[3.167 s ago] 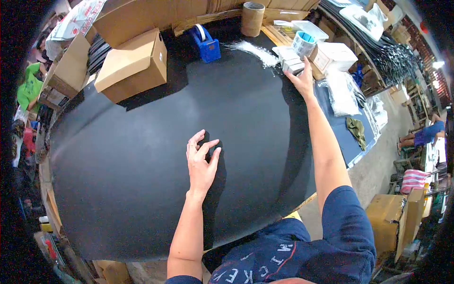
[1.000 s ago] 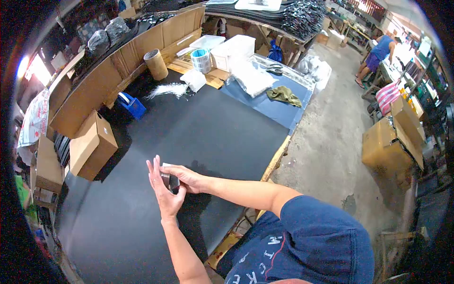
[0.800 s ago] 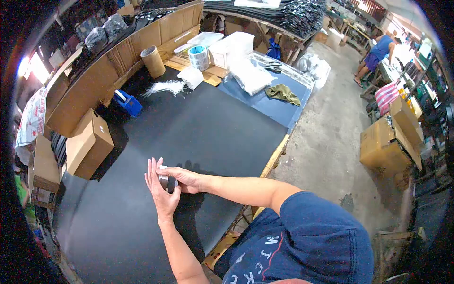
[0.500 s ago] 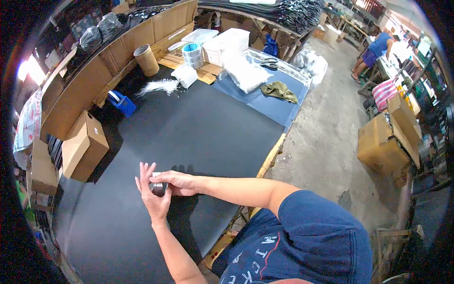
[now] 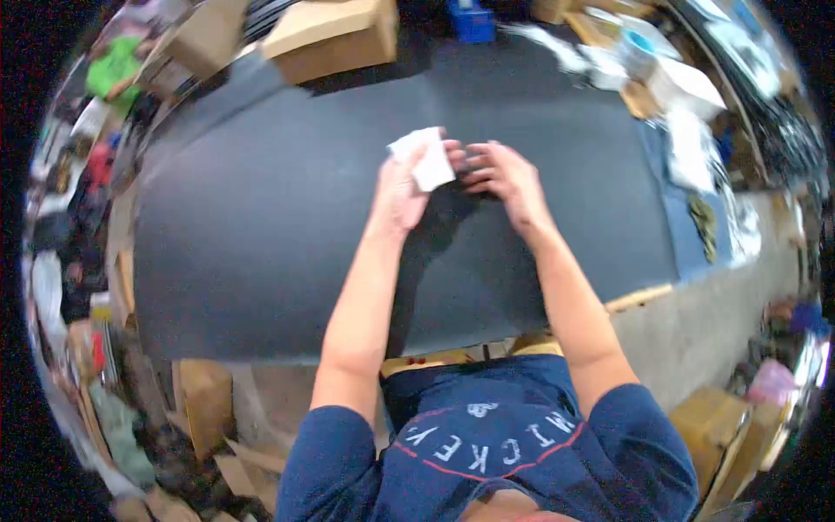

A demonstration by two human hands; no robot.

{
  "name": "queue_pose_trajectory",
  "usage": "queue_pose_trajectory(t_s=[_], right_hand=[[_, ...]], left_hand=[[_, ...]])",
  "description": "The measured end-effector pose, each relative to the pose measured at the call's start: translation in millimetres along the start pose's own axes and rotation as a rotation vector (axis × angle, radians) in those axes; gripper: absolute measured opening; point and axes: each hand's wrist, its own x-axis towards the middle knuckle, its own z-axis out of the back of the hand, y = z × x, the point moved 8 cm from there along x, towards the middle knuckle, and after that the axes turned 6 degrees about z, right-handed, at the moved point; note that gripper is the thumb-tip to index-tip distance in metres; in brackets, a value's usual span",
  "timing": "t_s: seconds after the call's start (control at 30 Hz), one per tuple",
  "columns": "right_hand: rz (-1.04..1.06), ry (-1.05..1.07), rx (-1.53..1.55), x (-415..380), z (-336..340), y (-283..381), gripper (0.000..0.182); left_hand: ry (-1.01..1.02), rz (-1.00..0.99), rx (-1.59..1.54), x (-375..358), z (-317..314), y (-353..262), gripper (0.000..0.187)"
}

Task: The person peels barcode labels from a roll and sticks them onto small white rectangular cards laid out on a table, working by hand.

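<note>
My left hand (image 5: 402,193) grips a small white piece (image 5: 432,160), its thumb laid over the near face. It looks like folded paper or cloth, but blur hides which. Just to the right, my right hand (image 5: 513,178) has its fingers spread and curved toward the white piece, apart from it, with nothing visible in them. Both hands are above a wide black sheet (image 5: 261,252) that covers the table.
A cardboard box (image 5: 335,43) and a blue object (image 5: 474,24) stand at the far edge. At the far right are a blue-rimmed tub (image 5: 637,54), a white container (image 5: 687,90), a plastic bag (image 5: 691,152) and an olive cloth (image 5: 703,228). A person in green (image 5: 115,71) is at far left.
My view has swung left and down over the table. The hands, earlier together around a small round dark-and-silver thing, are now apart. The white piece shows in my left hand; the round thing is not visible.
</note>
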Motion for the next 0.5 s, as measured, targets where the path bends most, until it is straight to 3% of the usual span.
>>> queue_pose_trajectory(t_s=[0.07, 0.27, 0.37, 0.5], right_hand=[[0.103, -0.064, -0.146, 3, 10, 17, 0.029], [0.181, -0.041, -0.121, -1, 6, 23, 0.024], [0.212, -0.009, -0.192, -5, -6, 22, 0.025], [0.319, 0.049, -0.362, -12, -24, 28, 0.033]], left_hand=[[0.035, 0.072, -0.023, 1, -1, 8, 0.04], [-0.03, 0.137, 0.068, -3, 0, 16, 0.041], [-0.01, 0.1, 0.084, -3, -3, 12, 0.039], [-0.126, 0.062, 0.215, -5, 4, 8, 0.038]])
